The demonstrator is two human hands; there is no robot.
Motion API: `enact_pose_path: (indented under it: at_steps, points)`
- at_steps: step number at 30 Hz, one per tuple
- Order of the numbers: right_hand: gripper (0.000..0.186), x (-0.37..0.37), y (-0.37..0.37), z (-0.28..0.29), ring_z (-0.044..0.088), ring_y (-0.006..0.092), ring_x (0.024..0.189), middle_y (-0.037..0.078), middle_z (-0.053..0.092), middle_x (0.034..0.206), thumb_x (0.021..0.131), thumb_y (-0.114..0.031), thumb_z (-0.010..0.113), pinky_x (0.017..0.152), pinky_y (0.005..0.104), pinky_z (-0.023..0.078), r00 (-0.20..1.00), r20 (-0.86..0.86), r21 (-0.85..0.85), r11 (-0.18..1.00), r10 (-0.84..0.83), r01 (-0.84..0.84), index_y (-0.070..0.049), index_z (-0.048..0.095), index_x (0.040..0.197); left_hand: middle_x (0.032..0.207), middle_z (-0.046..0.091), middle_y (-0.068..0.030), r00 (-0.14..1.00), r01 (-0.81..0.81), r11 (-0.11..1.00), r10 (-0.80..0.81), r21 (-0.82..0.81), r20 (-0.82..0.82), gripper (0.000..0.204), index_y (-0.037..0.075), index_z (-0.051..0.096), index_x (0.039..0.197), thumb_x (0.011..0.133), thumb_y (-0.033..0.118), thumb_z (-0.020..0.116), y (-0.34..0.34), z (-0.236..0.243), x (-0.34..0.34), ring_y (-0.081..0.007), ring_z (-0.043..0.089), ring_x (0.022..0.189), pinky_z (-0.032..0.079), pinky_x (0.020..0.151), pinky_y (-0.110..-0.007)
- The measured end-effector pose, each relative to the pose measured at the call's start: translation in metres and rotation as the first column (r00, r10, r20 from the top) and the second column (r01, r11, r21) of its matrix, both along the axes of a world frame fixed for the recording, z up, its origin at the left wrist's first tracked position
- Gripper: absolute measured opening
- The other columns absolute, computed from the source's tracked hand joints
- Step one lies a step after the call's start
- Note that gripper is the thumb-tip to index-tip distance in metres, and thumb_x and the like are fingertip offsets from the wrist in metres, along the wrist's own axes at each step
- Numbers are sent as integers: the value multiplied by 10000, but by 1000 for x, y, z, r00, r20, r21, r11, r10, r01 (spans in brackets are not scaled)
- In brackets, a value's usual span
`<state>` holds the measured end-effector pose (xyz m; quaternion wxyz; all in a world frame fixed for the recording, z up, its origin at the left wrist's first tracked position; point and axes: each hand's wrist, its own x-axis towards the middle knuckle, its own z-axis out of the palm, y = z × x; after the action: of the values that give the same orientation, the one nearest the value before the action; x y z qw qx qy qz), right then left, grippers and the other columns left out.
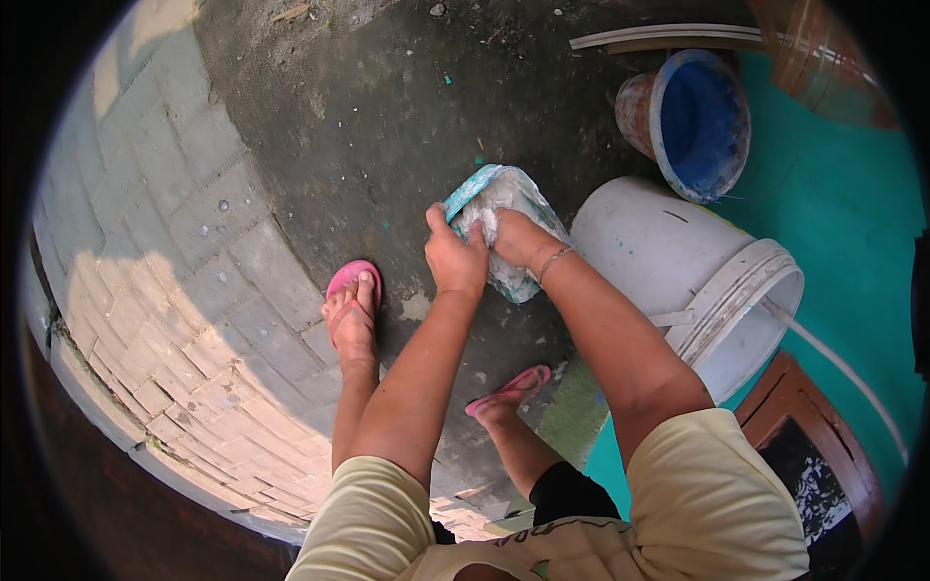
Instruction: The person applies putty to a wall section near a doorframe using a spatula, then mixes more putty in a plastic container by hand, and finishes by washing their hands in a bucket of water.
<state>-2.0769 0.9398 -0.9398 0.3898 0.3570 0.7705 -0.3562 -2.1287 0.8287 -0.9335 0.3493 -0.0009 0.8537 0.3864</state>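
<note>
the left hand [455, 259] clamps the tub [472, 188]; the right hand [524, 239] dips inside, grip unclear. scraping, seemingly; next calls for steady bracing.

left head fisheye | from above, facing down | near the fingers [439, 220]

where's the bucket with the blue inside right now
In the head view, the bucket with the blue inside is at the upper right, just above the white bucket and up and right of the right hand.
</note>
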Motion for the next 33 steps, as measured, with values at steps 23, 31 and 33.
enact_pose_path:
  at_steps: [23,31,33]
  points:
    - [232,9,-28,0,573,438,978,313,597,970,840,-91,499,834,458,463,998,-19,17,998,-54,54,75,552,994,874,635,-249,999,10,995,-15,-99,-50,445,22,441,1081,729,112,697,6,-8,-3,-440,617,841,478,766,-461]
    - [296,13,-9,31,570,443,995,339,583,1004,842,-79,438,849,460,457,991,-34,73,989,-127,129,103,481,1071,890,622,-262,995,17,997,-24,-75,-94,466,16,432,1088,720,110,701,-1,-13,-2,-448,609,854,474,769,-459]
    - [293,7,-10,26,567,444,1000,337,582,1008,840,-89,452,850,460,458,991,-32,25,991,-130,130,93,485,1068,884,622,-262,996,35,997,-40,-67,-86,462,16,432,1087,722,108,699,-2,-13,-1,-448,609,851,473,766,-459]
